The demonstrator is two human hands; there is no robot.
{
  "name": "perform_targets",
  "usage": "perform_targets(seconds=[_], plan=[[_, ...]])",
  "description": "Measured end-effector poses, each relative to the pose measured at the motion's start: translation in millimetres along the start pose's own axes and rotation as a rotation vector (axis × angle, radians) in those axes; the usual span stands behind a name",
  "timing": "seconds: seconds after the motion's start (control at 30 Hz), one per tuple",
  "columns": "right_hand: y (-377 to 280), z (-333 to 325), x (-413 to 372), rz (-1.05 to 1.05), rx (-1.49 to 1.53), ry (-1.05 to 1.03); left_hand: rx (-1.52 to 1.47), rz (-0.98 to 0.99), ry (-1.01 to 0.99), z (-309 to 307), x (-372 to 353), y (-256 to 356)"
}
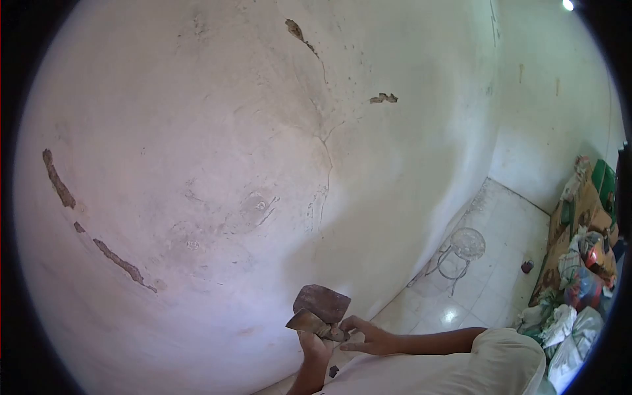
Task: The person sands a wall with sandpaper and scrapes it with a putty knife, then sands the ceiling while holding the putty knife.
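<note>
My left hand (pixel 316 345) is closed around the underside of a putty knife (pixel 307 321), whose worn metal blade points left. Just above that blade is a flat reddish-brown plate (pixel 322 303) with cut corners; how it is held is hidden. From the right, my right hand (pixel 368 337) reaches in, its finger and thumb bent around the handle end of the putty knife. Both hands are close together in front of a pale plastered wall (pixel 197 131), apart from its surface.
Gouges such as a long one (pixel 118 260) and a crack (pixel 328 155) mark the wall. A round stool (pixel 468 244) stands on the tiled floor (pixel 434 309). Bags (pixel 569 336) and cardboard (pixel 586 204) are piled at right. A small dark object (pixel 527 266) lies near them.
</note>
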State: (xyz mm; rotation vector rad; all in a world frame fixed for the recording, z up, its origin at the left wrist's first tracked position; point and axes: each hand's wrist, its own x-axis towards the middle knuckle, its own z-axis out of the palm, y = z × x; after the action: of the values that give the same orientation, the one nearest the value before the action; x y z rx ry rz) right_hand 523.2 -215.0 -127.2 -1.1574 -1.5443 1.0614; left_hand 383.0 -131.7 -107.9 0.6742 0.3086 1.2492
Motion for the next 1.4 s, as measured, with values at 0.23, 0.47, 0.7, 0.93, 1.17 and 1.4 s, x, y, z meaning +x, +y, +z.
perform_targets(seconds=[0.23, 0.47, 0.7, 0.93, 1.17, 1.4], plan=[[-16, 7, 11, 0.082, 0.508, -0.158, 0.581, 0.282, 0.007, 11, 3, 9], [-26, -18, -17, 0.042, 0.308, -0.079, 1.278, 1.119, -0.124, 75, 64, 120], [-34, -25, -16, -0.062, 0.506, 0.061, 1.911, 1.595, 0.023, 189, 135, 206], [-12, -39, -30, 0.011, 0.557, 0.104, 2.526, 1.137, 0.022, 160, 173, 128], [-11, -55, -39, -0.022, 0.553, 0.187, 2.462, 1.249, -0.321, 83, 167, 63], [14, -63, -43, -0.053, 0.552, 0.268, 2.204, 1.613, 0.415, 244, 199, 233]])
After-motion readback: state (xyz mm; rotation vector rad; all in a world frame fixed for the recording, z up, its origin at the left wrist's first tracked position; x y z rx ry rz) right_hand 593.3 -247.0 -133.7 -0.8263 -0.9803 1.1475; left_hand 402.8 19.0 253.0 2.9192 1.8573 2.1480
